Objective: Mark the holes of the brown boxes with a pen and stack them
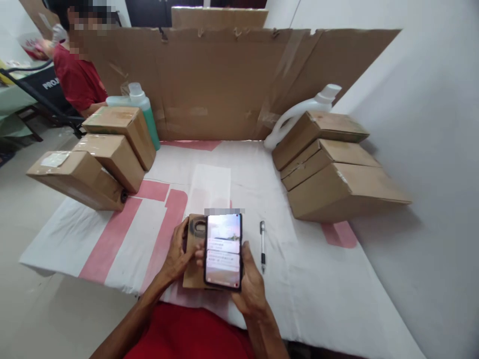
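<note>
A smartphone [223, 254] with a lit screen is gripped in my right hand [252, 279], thumb along its right edge and fingertips showing at its left edge. Partly behind the phone is a small brown cardboard box [192, 276] with a dark-rimmed oval mark or opening near its top. My left hand [177, 252] is closed around the left side of that box. A sheet of white paper [211, 184] lies flat just beyond the box. To the right of the phone, a pen [262, 247] rests on the cloth, apart from both hands.
Cardboard boxes [112, 154] stand at the left, before a green-filled bottle [149, 117]. More boxes [348, 184] lean at the right, near a white jug [299, 112]. A cardboard panel [213, 85] borders the table's [318, 294] back. Another person [77, 75] sits beyond, at left.
</note>
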